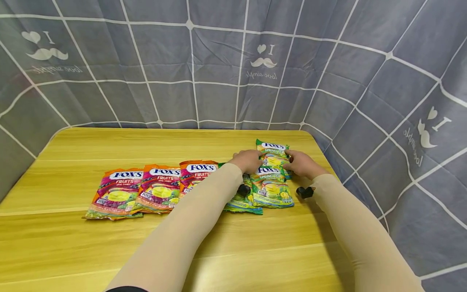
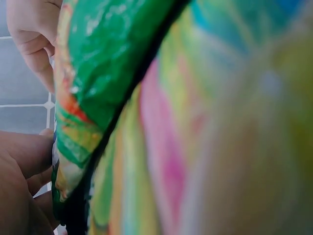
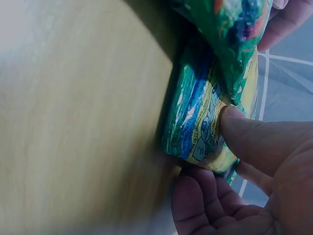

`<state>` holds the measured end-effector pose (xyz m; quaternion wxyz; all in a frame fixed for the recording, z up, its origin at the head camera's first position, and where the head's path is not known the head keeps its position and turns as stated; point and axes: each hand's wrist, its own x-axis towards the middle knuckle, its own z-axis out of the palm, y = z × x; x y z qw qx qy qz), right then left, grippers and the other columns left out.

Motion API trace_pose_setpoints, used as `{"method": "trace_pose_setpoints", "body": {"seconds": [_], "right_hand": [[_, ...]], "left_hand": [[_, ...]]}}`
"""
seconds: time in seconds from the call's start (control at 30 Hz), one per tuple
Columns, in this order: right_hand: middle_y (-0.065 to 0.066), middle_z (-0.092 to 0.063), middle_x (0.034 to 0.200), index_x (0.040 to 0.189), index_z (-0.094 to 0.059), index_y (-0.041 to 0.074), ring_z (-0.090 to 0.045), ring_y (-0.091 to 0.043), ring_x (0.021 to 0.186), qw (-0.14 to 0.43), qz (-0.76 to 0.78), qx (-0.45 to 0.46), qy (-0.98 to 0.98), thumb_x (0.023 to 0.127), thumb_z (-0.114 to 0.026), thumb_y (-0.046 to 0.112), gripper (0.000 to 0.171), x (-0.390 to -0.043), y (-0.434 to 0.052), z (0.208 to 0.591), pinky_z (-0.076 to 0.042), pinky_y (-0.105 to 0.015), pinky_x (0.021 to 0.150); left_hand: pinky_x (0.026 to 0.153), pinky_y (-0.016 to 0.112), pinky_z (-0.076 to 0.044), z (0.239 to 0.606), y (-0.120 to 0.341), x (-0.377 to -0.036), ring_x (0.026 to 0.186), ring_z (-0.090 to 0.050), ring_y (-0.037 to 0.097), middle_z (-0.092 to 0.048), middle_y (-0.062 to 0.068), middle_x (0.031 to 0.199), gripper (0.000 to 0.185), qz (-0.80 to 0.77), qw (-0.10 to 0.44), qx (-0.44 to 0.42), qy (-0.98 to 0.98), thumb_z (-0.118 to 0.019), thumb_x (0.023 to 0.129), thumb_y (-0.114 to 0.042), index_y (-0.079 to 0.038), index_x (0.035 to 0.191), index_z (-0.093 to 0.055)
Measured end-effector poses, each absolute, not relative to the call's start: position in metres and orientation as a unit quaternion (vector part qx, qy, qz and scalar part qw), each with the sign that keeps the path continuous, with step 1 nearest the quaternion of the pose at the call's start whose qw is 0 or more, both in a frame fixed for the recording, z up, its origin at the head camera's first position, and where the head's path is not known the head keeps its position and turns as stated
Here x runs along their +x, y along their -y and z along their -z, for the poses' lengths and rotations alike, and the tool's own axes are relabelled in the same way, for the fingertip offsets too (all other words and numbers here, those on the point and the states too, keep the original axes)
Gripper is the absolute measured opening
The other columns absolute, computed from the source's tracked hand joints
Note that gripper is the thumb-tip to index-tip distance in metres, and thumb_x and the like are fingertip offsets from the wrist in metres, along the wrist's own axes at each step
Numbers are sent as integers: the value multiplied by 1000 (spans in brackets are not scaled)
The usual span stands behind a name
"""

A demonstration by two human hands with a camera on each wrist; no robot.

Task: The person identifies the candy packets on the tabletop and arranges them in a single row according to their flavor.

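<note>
A green Fox's Spring Tea candy bag (image 1: pixel 273 158) lies at the back right of the row, its lower end meeting another green candy bag (image 1: pixel 273 192) in front. My left hand (image 1: pixel 248 161) holds its left edge. At its right edge my right hand (image 1: pixel 304 164) pinches it; in the right wrist view the thumb (image 3: pixel 259 139) lies on top of the bag (image 3: pixel 200 112) and the fingers curl underneath. In the left wrist view, green wrapping (image 2: pixel 112 54) fills much of the picture and the left hand (image 2: pixel 22 176) is partly cut off.
Another green candy bag (image 1: pixel 240 206) lies partly under my left forearm. Purple and orange Fox's Fruits candy bags stand in a row to the left: one bag (image 1: pixel 118 195), a second bag (image 1: pixel 159 191) and a third (image 1: pixel 195 174). A grey checked curtain (image 1: pixel 219 61) surrounds the wooden table (image 1: pixel 91 251).
</note>
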<state>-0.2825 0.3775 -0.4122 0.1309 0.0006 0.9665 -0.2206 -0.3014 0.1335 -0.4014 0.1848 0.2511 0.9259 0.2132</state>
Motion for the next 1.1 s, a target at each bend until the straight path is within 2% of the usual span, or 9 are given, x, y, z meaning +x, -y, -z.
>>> {"method": "trace_pose_setpoints", "body": {"seconds": [0.17,0.47,0.63,0.77,0.87,0.93,1.1], "right_hand": [[-24,-57,126,165,-28,-1,-53,-34,106,128,232,6,-964,103,-69,20,77,-282,-376,412,-44,-42,89],[-27,-60,129,164,-28,-3,-55,-34,106,118,240,3,-964,102,-70,20,78,-283,-375,412,-45,-41,89],[-30,-59,135,165,-27,-3,-55,-35,109,118,245,4,-962,103,-69,19,78,-282,-374,411,-46,-43,92],[-32,-58,139,164,-28,-4,-56,-36,114,113,244,5,-963,103,-69,20,78,-281,-373,410,-48,-48,100],[-33,-57,141,164,-29,-3,-57,-38,118,106,240,4,-965,103,-68,19,76,-280,-372,410,-48,-51,104],[-33,-56,142,164,-29,-3,-57,-38,119,103,238,3,-966,103,-68,19,76,-280,-372,409,-48,-52,104],[-33,-54,146,165,-28,-2,-56,-41,126,95,239,5,-966,103,-68,19,76,-280,-371,407,-48,-53,106]], "left_hand": [[122,60,-30,404,-134,-304,152,-43,35,-49,0,164,50,-218,183,252,-925,-47,113,-38,-28,162,-43],[124,63,-29,405,-134,-305,144,-54,29,-53,0,161,50,-234,188,254,-920,-48,113,-37,-26,162,-45],[126,65,-25,405,-133,-304,134,-61,28,-55,0,159,49,-242,185,254,-918,-48,113,-36,-26,161,-46],[123,61,-31,407,-135,-307,125,-65,25,-56,-1,158,49,-242,187,254,-918,-48,113,-36,-26,161,-46],[120,59,-35,408,-136,-308,126,-64,25,-57,-2,157,49,-243,184,254,-918,-48,114,-36,-25,161,-45],[119,59,-35,408,-136,-309,122,-66,26,-62,0,152,50,-246,185,255,-917,-48,114,-36,-24,162,-44],[122,60,-32,407,-136,-308,132,-62,27,-64,0,150,52,-253,181,255,-916,-48,113,-37,-25,163,-42]]}}
